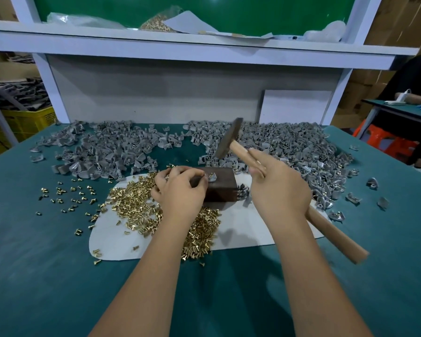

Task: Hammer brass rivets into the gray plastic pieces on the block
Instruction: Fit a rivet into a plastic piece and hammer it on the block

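A dark wooden block (pixel 223 188) stands mid-table on a white sheet (pixel 243 229). On its top lies a gray plastic piece (pixel 212 178) with a brass rivet upright in it. My left hand (pixel 180 190) pinches that piece at the block's left edge. My right hand (pixel 280 186) grips the wooden handle of a hammer (pixel 229 139), whose steel head hangs raised and tilted above the block. A heap of brass rivets (pixel 136 205) lies on the sheet under my left wrist.
Large piles of gray plastic pieces (pixel 107 147) cover the back of the green table, with more gray pieces (pixel 301 147) to the right. Loose rivets (pixel 66 195) are scattered at the left. A white shelf frame (pixel 180 47) rises behind. A person sits at far right.
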A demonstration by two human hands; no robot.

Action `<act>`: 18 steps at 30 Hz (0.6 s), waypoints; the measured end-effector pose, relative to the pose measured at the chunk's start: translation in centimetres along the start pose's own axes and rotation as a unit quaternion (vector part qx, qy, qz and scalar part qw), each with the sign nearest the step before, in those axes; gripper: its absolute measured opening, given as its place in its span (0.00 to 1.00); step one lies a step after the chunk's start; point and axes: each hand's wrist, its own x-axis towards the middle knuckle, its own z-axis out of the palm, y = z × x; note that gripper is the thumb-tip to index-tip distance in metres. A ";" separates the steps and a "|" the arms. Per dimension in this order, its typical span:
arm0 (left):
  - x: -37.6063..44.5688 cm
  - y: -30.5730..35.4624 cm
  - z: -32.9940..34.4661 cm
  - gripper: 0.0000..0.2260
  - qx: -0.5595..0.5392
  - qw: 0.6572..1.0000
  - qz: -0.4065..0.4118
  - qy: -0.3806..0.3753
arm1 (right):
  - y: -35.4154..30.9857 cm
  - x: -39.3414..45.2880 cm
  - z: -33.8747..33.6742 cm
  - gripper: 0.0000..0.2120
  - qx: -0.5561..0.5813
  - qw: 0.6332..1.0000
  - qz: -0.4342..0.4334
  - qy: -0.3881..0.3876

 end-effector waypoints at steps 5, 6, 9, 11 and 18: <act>-0.1 0.1 0.0 0.05 0.006 1.000 -0.007 0.007 | -0.8 -0.8 0.6 0.18 -0.035 0.999 -0.015 -0.032; -0.1 0.1 0.0 0.05 0.011 1.000 -0.005 0.013 | -0.8 -0.8 0.6 0.19 -0.045 0.999 -0.018 -0.025; -0.2 0.2 0.3 0.05 0.030 0.999 0.005 0.038 | -0.5 -0.8 0.4 0.20 -0.060 0.998 -0.033 0.012; -0.3 0.3 0.5 0.05 0.040 0.998 0.006 0.048 | -0.3 -0.7 0.4 0.19 -0.046 0.997 -0.046 0.030; 0.0 0.4 0.4 0.06 0.035 0.999 -0.018 0.033 | -0.2 -0.8 0.7 0.18 -0.067 0.995 -0.077 0.021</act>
